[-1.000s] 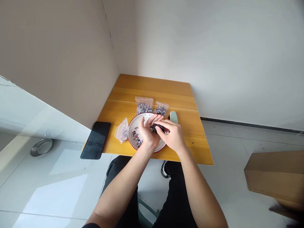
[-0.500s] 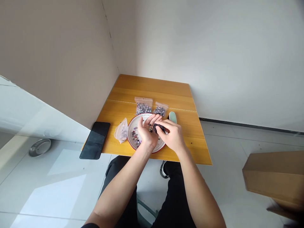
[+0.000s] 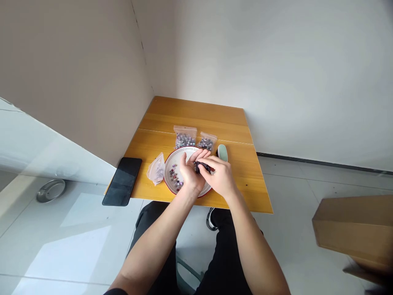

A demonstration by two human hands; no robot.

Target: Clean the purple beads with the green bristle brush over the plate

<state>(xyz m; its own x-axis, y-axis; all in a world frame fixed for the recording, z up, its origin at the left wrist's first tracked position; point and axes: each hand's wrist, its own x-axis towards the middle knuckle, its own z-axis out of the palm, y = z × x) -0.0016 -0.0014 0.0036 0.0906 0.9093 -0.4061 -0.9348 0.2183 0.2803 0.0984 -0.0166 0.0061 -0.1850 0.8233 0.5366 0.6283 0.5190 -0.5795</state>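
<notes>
A white plate with a red rim (image 3: pixel 169 163) sits near the front edge of the small wooden table (image 3: pixel 196 114), with several purple and pale beads (image 3: pixel 175 176) lying in it. My left hand (image 3: pixel 189 174) hovers over the plate, palm up, fingers loosely spread and curved. My right hand (image 3: pixel 220 176) is beside it, fingers pinched on a dark clump of strung beads (image 3: pixel 201 165) that rests against the left hand's fingertips.
Two clear zip bags of beads (image 3: pixel 184 137) (image 3: pixel 206 142) lie behind the plate, and a crumpled bag (image 3: pixel 156 169) lies left of it. A black phone (image 3: pixel 123 186) overhangs the table's left front corner. A pale green object (image 3: pixel 222 152) sits right of the plate. A cardboard box (image 3: pixel 353 229) stands on the floor at right.
Both hands stay over the plate with small finger shifts. The right hand's fingers have closed tighter on the dark beads and moved slightly left toward the left palm.
</notes>
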